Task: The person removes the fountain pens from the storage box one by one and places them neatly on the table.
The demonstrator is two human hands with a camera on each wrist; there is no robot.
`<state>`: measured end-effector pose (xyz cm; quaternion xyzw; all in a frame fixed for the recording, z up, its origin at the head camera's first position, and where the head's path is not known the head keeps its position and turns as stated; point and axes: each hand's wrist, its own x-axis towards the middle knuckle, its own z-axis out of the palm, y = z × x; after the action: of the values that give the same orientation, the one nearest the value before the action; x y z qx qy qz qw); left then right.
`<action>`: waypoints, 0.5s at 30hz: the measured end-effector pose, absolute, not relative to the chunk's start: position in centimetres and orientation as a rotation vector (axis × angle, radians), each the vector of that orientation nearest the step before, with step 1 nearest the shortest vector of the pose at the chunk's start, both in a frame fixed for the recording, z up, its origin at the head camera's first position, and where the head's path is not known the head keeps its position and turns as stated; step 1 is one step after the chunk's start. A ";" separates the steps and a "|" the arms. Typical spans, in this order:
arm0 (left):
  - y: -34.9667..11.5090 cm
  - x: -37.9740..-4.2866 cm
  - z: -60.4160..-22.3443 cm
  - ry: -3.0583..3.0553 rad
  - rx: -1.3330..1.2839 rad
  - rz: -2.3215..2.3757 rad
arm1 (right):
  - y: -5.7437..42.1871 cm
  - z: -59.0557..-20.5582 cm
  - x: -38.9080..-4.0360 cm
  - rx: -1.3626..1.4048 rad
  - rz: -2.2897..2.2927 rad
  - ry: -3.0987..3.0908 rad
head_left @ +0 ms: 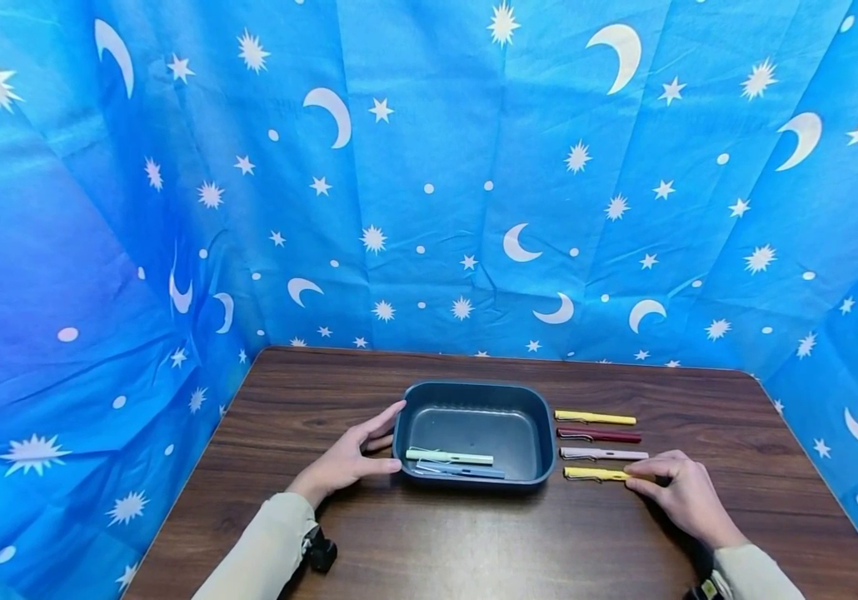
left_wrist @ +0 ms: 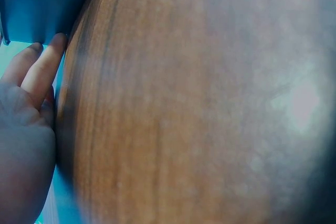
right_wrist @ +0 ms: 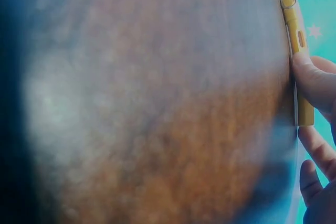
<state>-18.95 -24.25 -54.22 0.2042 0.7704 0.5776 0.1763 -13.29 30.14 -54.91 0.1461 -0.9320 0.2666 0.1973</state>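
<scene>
A dark blue-grey rectangular box (head_left: 546,417) stands on the table, holding a pale green pen (head_left: 450,457) and a blue pen (head_left: 466,472) near its front wall. My left hand (head_left: 350,460) touches the left side of the box, with fingers extended and the thumb by the front corner. Right of the box lies a row of capped pens. In it are a far yellow pen (head_left: 596,417), a dark red pen (head_left: 600,435) and a pale lilac pen (head_left: 601,454). My right hand (head_left: 687,493) pinches the right end of the nearest yellow pen (head_left: 590,474), also seen in the right wrist view.
The dark wood-grain table (head_left: 466,542) reaches back to a blue curtain (head_left: 429,167) with white moons and stars, which hangs behind and along both sides. A black wrist device (head_left: 320,548) sits on the left sleeve.
</scene>
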 end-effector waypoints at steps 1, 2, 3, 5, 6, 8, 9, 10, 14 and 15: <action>-24.2 -18.9 -54.2 2.180 0.578 1.636 | 30.2 -54.9 -13.3 0.405 0.743 -2.614; -24.2 -18.9 -54.2 2.180 0.577 1.636 | 30.2 -54.9 -13.3 0.400 0.741 -2.618; -24.2 -18.9 -54.1 2.181 0.577 1.636 | 30.2 -55.0 -13.3 0.397 0.736 -2.621; -24.2 -18.9 -54.1 2.182 0.575 1.635 | 30.2 -55.0 -13.4 0.392 0.737 -2.625; -24.2 -18.9 -54.1 2.183 0.576 1.634 | 30.3 -55.0 -13.4 0.391 0.737 -2.628; -24.2 -18.9 -54.1 2.185 0.575 1.632 | 30.3 -55.0 -13.4 0.387 0.735 -2.635; -24.2 -18.9 -54.1 2.185 0.575 1.631 | 30.3 -55.0 -13.4 0.386 0.734 -2.638; -24.2 -18.9 -54.1 2.186 0.576 1.630 | 30.3 -55.0 -13.4 0.386 0.733 -2.642; -24.2 -18.9 -54.1 2.188 0.582 1.626 | 30.2 -54.9 -13.4 0.385 0.726 -2.658; -24.2 -18.9 -54.0 2.188 0.583 1.625 | 30.2 -54.8 -13.4 0.383 0.725 -2.661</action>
<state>-18.90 -24.22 -54.04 0.2059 0.7728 0.5739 0.1762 -13.38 30.22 -54.82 0.1353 -0.9405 0.2562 0.1774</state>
